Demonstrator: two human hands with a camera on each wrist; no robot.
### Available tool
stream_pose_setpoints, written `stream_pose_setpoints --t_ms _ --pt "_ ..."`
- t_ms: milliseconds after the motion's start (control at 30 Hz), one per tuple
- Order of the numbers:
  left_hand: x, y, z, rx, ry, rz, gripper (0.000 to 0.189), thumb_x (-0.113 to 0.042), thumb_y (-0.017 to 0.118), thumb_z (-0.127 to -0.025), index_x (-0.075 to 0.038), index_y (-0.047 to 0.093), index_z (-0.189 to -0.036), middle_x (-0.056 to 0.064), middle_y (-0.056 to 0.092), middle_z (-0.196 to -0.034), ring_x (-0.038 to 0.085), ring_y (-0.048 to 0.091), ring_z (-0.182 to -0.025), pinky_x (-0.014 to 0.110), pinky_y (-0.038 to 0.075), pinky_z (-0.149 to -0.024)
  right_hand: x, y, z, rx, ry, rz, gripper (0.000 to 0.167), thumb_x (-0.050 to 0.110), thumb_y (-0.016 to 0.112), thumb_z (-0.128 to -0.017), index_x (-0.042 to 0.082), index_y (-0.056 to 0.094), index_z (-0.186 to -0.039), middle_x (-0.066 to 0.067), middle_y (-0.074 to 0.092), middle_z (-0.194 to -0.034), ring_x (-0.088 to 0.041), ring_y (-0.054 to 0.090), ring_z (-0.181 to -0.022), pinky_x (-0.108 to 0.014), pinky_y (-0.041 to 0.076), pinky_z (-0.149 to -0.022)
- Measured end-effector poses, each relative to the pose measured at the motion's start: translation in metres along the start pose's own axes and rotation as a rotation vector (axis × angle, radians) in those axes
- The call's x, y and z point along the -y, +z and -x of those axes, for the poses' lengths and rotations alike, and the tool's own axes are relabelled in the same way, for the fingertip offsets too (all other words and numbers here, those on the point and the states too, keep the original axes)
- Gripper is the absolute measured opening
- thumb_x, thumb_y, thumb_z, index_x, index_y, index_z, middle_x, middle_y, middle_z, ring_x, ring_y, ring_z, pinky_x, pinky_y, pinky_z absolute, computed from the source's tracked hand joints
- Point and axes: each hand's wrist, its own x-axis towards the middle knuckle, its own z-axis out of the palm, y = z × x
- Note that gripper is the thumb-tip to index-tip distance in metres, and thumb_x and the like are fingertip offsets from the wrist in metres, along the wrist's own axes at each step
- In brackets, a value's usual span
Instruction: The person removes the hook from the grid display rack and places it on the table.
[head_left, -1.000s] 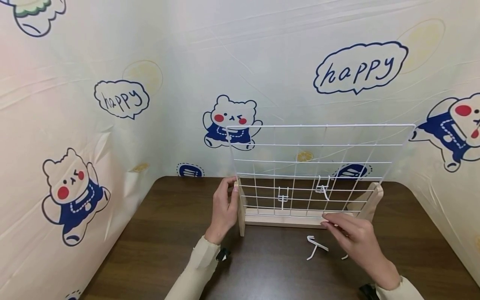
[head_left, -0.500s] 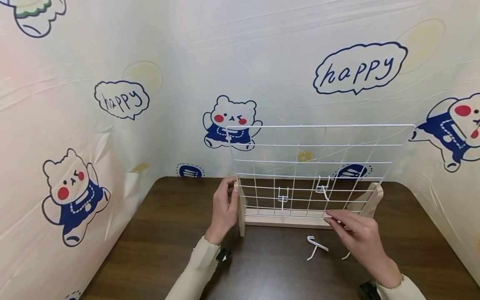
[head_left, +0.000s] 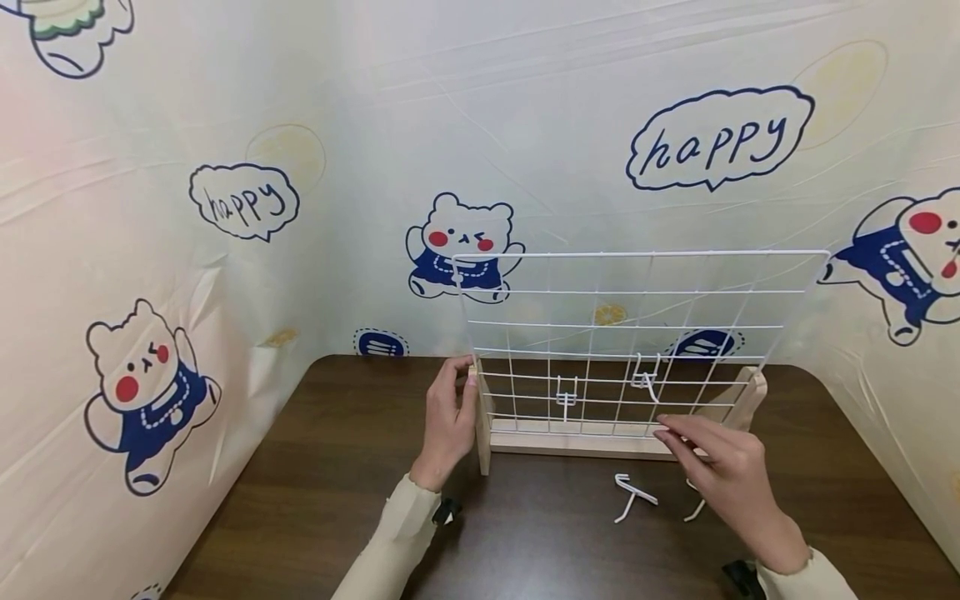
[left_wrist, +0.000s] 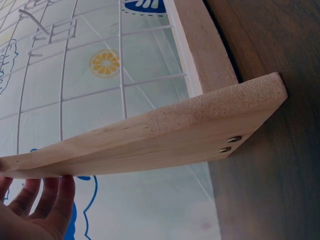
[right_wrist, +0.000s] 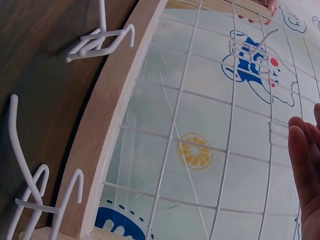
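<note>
A white wire grid rack (head_left: pixel 592 323) stands in a wooden base on the table. My left hand (head_left: pixel 448 408) grips the left wooden upright (left_wrist: pixel 165 125) near its top, fingers against its outer face. My right hand (head_left: pixel 720 467) is in front of the lower right of the grid, fingers extended, thumb close below the index finger and nothing visible between them. Two white wire hooks hang on the grid: a left hook (head_left: pixel 566 398) and a higher right hook (head_left: pixel 643 381). Two loose hooks lie on the table, one hook (head_left: pixel 634 497) in front of the base, another hook (head_left: pixel 696 510) partly hidden by my right hand.
The dark wooden table (head_left: pixel 330 475) has rounded far corners. A pale printed curtain (head_left: pixel 360 167) with bears and "happy" bubbles surrounds it on the back and sides. A wooden base bar (head_left: pixel 585 442) joins the two uprights.
My right hand has drawn slightly to the right, away from the grid's lower middle, uncovering more of the right loose hook. My left hand and the rack stay where they were.
</note>
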Motion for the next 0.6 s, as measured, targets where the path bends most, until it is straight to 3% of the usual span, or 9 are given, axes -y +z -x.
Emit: stream_pose_setpoints --t_ms 600 --pt "0.0 0.0 0.001 -0.002 0.005 -0.006 0.024 -0.011 0.051 -0.107 -0.002 0.061 -0.127 0.013 0.068 -0.117 0.028 0.068 -0.102 0.048 0.064 -0.085 -0.003 -0.001 -0.011 -0.026 0.016 0.033 0.044 0.037 0.066 -0.102 -0.002 0.081 -0.089 -0.016 0.077 -0.077 -0.004 0.074 -0.077 -0.004 0.052 -0.083"
